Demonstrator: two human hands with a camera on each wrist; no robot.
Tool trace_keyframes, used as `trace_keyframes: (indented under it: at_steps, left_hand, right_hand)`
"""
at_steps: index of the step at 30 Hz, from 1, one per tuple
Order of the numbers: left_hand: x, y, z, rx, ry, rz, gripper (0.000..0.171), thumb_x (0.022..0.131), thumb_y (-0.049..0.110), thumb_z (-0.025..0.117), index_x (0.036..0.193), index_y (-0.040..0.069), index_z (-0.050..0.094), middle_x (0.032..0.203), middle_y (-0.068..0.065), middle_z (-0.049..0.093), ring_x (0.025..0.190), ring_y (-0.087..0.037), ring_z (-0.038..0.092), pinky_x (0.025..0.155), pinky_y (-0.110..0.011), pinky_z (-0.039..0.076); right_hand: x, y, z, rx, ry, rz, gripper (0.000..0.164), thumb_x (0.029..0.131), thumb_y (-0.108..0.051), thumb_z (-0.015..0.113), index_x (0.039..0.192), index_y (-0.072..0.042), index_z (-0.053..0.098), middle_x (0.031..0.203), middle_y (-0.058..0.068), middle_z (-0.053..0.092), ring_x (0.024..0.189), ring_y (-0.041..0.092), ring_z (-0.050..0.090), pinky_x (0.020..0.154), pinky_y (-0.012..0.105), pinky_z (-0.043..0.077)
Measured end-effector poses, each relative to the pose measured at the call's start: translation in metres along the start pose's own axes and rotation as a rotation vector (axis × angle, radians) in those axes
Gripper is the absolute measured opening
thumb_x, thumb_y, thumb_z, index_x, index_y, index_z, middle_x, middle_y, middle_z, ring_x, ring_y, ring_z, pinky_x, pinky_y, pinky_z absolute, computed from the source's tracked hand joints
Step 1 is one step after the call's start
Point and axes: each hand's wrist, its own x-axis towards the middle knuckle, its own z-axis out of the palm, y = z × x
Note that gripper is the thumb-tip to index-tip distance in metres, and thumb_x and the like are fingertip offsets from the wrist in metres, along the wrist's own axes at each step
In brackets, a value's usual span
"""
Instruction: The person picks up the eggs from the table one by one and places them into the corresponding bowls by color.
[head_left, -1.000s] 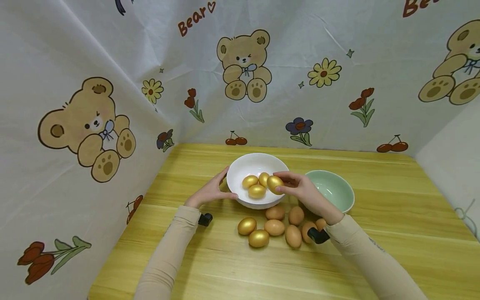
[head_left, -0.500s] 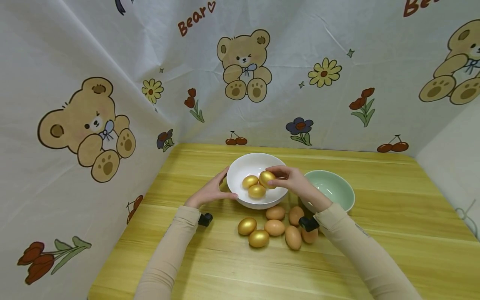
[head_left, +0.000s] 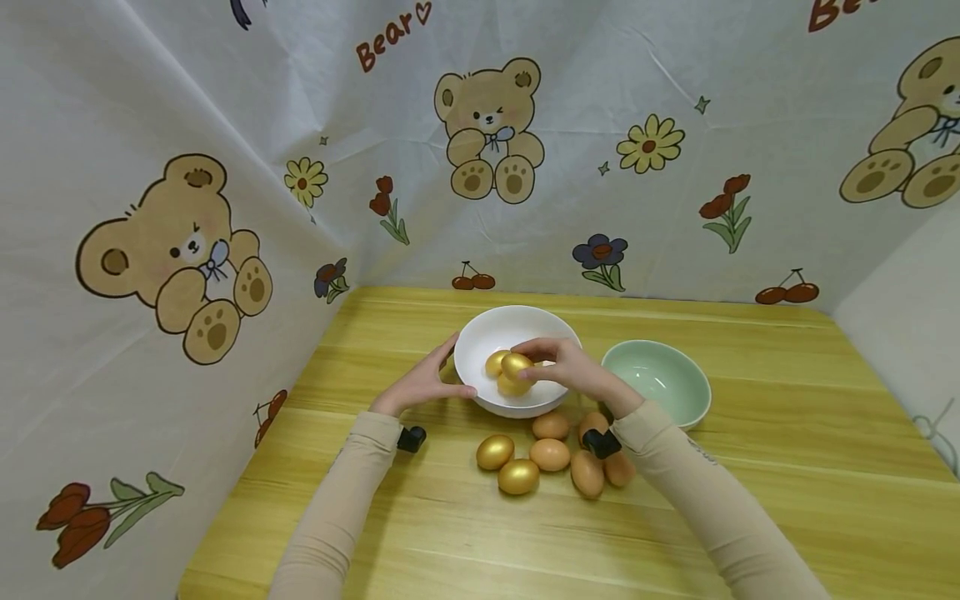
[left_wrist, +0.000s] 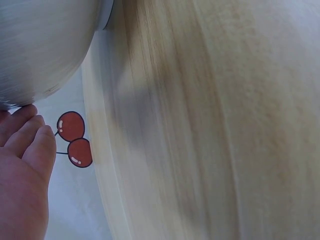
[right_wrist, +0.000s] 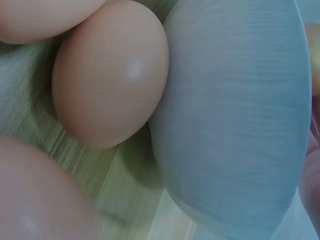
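My right hand pinches a golden egg inside the white bowl. Beneath and left of it lie other golden eggs, partly covered by the held egg and the fingers. At the bowl's left side my left hand rests its spread thumb and fingers against the outer wall, thumb near the front rim. In the left wrist view its nearly straight fingers touch the bowl's outside. From the right wrist, a brown egg shows close against the bowl, whose rim hides most of the hand.
Two golden eggs lie on the wooden table in front of the white bowl. Several brown eggs are grouped right of them, under the right wrist. A pale green bowl stands to the right. A bear-print cloth hangs behind.
My right hand has moved left, carrying the golden egg from the white bowl's right rim to above the other golden eggs. My left hand stays at the bowl.
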Motion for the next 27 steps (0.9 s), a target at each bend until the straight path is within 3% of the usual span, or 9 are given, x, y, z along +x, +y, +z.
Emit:
trace_keyframes:
  at_steps: [5,8,12,15,21,27]
  left_hand:
    - [-0.007,0.024,-0.005,-0.011,-0.031,-0.016,0.101,0.078,0.027,0.076,0.149,0.006,0.007,0.152,-0.018,0.008,0.136,-0.031,0.014,0.108,-0.043,0.019]
    - [-0.009,0.027,-0.006,0.008,-0.039,-0.029,0.1,0.079,0.025,0.075,0.148,0.006,0.007,0.152,-0.017,0.008,0.136,-0.03,0.014,0.108,-0.042,0.02]
    - [-0.009,0.026,-0.005,0.001,-0.034,-0.014,0.099,0.079,0.023,0.075,0.148,0.003,0.007,0.152,-0.018,0.008,0.136,-0.032,0.014,0.108,-0.044,0.02]
    - [-0.008,0.024,-0.005,-0.008,-0.036,-0.011,0.099,0.079,0.022,0.075,0.148,0.003,0.007,0.152,-0.018,0.008,0.136,-0.031,0.014,0.108,-0.043,0.019]
    - [-0.008,0.023,-0.005,-0.014,-0.035,-0.015,0.1,0.079,0.024,0.075,0.148,0.003,0.007,0.152,-0.017,0.007,0.136,-0.031,0.015,0.108,-0.043,0.019]
    - [-0.008,0.022,-0.004,-0.026,-0.034,-0.02,0.1,0.079,0.023,0.076,0.149,0.006,0.007,0.152,-0.016,0.007,0.136,-0.029,0.015,0.108,-0.043,0.02]
  right_hand:
    - [0.002,-0.001,0.004,-0.044,-0.038,-0.009,0.035,0.084,-0.001,0.066,0.115,0.012,0.057,0.113,0.024,0.059,0.103,0.037,0.055,0.091,0.048,0.042]
    - [0.007,0.01,0.004,-0.061,-0.056,0.008,0.036,0.084,-0.005,0.067,0.116,0.009,0.059,0.115,0.02,0.059,0.105,0.033,0.055,0.092,0.044,0.043]
    - [0.014,0.027,0.005,-0.094,-0.083,0.033,0.036,0.084,-0.014,0.069,0.116,0.001,0.062,0.114,0.012,0.061,0.106,0.026,0.055,0.091,0.038,0.044]
    - [0.016,0.024,0.006,-0.094,-0.101,0.06,0.035,0.084,-0.012,0.069,0.115,0.003,0.062,0.113,0.014,0.061,0.107,0.029,0.054,0.092,0.042,0.043]
    - [0.018,0.029,0.007,-0.102,-0.147,0.127,0.035,0.083,-0.012,0.071,0.114,0.002,0.063,0.112,0.011,0.06,0.103,0.027,0.057,0.089,0.034,0.047]
    - [0.02,0.031,0.007,-0.114,-0.193,0.146,0.035,0.081,-0.012,0.072,0.113,0.0,0.064,0.111,0.009,0.061,0.102,0.027,0.057,0.088,0.033,0.047]
